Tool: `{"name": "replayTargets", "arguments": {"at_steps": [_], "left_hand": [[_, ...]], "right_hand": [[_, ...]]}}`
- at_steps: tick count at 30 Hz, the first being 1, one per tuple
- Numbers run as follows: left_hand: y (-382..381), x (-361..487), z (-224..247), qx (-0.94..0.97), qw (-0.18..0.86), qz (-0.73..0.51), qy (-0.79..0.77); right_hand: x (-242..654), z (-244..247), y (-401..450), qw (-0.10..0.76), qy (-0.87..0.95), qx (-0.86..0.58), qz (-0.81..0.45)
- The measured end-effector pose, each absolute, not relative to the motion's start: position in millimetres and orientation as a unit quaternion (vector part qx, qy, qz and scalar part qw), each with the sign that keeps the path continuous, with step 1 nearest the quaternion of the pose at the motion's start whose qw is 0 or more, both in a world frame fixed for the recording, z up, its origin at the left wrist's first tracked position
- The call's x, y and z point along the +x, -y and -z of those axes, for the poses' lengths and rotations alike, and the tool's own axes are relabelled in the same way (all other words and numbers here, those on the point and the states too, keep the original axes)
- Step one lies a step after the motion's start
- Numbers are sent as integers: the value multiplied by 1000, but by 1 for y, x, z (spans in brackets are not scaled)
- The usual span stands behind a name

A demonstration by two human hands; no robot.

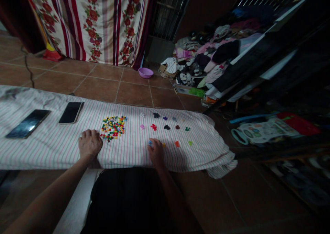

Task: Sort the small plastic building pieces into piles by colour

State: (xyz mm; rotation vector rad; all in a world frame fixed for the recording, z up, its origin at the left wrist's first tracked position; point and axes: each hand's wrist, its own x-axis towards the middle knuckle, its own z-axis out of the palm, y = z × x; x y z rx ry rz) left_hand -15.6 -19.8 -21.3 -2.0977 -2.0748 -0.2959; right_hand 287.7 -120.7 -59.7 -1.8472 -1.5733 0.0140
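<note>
My left hand (90, 144) rests on the striped cloth with its fingers curled in, just beside a mixed pile of small colourful pieces (113, 126). Anything inside its fingers is hidden. Farther right, my right hand (156, 151) has its fingertips together at a few light blue pieces (150, 143); whether it pinches one is too small to see. Yellow pieces (163, 145) show beside that hand. Sorted by colour, little groups lie around it: pink (142, 126), red (154, 127), black (167, 127), brown (177, 126), green (187, 128), orange (176, 143) and light green (190, 143).
Two phones (71, 112) lie left on the striped cloth (123, 162). Dark grey pieces (156, 115) and other groups form the far row. Beyond, on the tiled floor, are a purple basin (145, 73) and a heap of clothes (201, 55). A patterned curtain (103, 24) hangs behind.
</note>
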Motion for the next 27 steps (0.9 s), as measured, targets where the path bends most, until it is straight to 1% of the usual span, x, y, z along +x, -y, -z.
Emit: {"name": "replayTargets", "arguments": {"at_steps": [5,18,27], "left_hand": [[20,-15,21,-704,83,101,698],[20,-14,19,-708,84,109,693],[20,-13,19,-707,79,113,694]], "right_hand": [[289,57,119,331,611,-718,-25],[287,47,113,356,629,-691,-22],[259,41,76,349,663,-661,-43]]}}
